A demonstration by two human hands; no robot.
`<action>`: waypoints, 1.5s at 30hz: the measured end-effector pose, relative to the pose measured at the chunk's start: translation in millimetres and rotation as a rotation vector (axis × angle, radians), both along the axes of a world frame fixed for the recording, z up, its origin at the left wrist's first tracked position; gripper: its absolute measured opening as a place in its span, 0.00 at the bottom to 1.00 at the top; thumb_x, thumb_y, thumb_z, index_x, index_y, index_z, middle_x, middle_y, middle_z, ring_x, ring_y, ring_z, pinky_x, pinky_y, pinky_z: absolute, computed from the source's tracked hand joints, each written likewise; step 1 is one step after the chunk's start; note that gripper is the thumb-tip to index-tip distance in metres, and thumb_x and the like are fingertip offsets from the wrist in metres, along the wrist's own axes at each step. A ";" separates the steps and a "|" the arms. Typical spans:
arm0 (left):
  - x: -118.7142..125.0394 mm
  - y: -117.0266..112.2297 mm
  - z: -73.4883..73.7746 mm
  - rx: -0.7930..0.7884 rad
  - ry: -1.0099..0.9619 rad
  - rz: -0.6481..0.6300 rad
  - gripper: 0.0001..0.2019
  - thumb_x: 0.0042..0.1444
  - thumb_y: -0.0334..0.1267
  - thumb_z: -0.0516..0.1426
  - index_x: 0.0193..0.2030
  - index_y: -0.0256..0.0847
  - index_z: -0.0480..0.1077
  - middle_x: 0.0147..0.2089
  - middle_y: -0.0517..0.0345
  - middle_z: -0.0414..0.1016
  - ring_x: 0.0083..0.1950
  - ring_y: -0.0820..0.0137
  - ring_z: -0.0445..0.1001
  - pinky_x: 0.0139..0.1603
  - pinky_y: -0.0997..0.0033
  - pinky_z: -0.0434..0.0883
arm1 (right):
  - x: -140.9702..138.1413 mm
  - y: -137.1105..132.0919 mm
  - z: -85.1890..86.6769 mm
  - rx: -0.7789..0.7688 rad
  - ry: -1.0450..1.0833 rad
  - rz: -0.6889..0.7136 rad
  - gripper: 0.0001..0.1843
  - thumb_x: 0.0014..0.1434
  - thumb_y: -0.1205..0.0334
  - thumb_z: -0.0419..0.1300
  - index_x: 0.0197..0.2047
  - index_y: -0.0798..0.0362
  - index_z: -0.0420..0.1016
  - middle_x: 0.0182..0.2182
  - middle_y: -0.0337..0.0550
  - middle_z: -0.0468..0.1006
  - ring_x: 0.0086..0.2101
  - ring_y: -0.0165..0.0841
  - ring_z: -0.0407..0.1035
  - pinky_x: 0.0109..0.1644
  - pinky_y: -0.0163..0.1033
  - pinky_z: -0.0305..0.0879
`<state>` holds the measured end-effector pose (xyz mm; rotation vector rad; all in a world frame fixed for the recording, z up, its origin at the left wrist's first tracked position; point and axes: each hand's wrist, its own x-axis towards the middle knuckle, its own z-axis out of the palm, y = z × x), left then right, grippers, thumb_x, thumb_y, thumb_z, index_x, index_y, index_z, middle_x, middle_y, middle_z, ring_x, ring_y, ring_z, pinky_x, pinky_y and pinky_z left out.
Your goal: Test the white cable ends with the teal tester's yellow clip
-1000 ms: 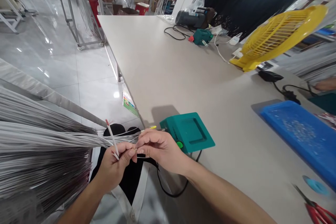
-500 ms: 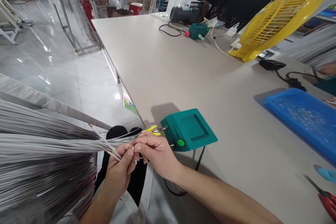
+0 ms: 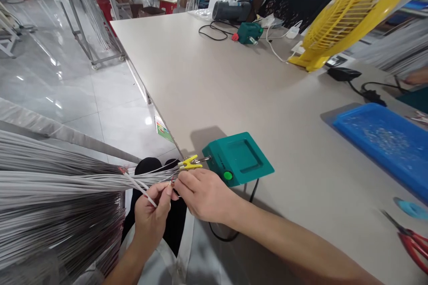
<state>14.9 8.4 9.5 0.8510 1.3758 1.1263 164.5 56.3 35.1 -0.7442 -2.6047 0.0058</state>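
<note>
My left hand is closed in a pinch on a grey cable, whose pale end sticks out across the fingers. My right hand meets it fingertip to fingertip, its fingers curled and pinched at the cable's wire end. A thin red wire shows between the two hands; the exact tip is hidden by the fingers. Just above the right fingers, a yellow clip sits by the metal rod of a teal box with a green button. A thick bundle of grey cables runs in from the left, behind the hands.
On the table lie a blue tray with small clear bits, red-handled scissors and a blue tape roll. A yellow fan and another teal device stand farther back. A co-worker's hand shows at far right.
My right hand has turned over, knuckles up, and its fingers have curled in. A thin red wire now shows between the hands. The yellow clip is more fully visible. The view has shifted slightly.
</note>
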 end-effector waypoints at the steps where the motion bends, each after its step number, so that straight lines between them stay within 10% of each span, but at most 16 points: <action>1: -0.7 0.8 -0.1 0.000 -0.013 0.027 0.10 0.53 0.43 0.57 0.29 0.37 0.71 0.22 0.62 0.66 0.18 0.79 0.53 0.17 0.78 0.52 | 2.1 -1.0 1.8 -0.027 -0.011 0.013 0.12 0.57 0.71 0.46 0.30 0.56 0.69 0.25 0.44 0.69 0.24 0.31 0.61 0.26 0.38 0.57; 9: -2.9 4.1 9.5 0.026 0.013 -0.108 0.12 0.55 0.44 0.55 0.31 0.37 0.72 0.18 0.64 0.61 0.16 0.81 0.50 0.15 0.79 0.48 | 3.7 2.0 12.9 -0.542 0.412 -0.181 0.09 0.60 0.62 0.52 0.42 0.55 0.69 0.37 0.46 0.72 0.31 0.28 0.67 0.33 0.33 0.65; 17: -6.5 7.8 2.9 0.143 0.329 -0.189 0.05 0.49 0.36 0.59 0.30 0.40 0.76 0.30 0.56 0.76 0.32 0.67 0.72 0.35 0.71 0.68 | 7.6 2.5 8.4 -0.118 -0.030 -0.068 0.10 0.56 0.70 0.49 0.28 0.57 0.70 0.26 0.45 0.71 0.25 0.31 0.64 0.27 0.36 0.61; 23: -4.8 19.0 -0.6 0.016 0.145 -0.042 0.12 0.49 0.38 0.60 0.42 0.40 0.74 0.31 0.58 0.78 0.34 0.69 0.73 0.39 0.72 0.68 | 41.2 18.9 31.8 -0.003 0.033 -0.282 0.10 0.61 0.66 0.50 0.38 0.57 0.72 0.34 0.46 0.75 0.33 0.31 0.69 0.34 0.34 0.64; 29: -0.6 26.0 1.5 0.006 0.079 -0.084 0.23 0.52 0.39 0.58 0.56 0.41 0.64 0.29 0.60 0.77 0.31 0.73 0.72 0.32 0.76 0.66 | 34.7 35.4 34.1 -0.162 -0.413 -0.215 0.15 0.58 0.64 0.56 0.48 0.58 0.70 0.39 0.50 0.75 0.44 0.41 0.66 0.57 0.55 0.51; 45: 14.2 32.5 -2.4 -0.126 -0.149 0.014 0.29 0.47 0.41 0.62 0.56 0.35 0.64 0.28 0.54 0.77 0.16 0.84 0.50 0.13 0.83 0.50 | 25.4 53.2 37.6 -0.253 -0.542 -0.209 0.04 0.54 0.71 0.54 0.30 0.58 0.71 0.27 0.45 0.74 0.36 0.37 0.68 0.59 0.61 0.37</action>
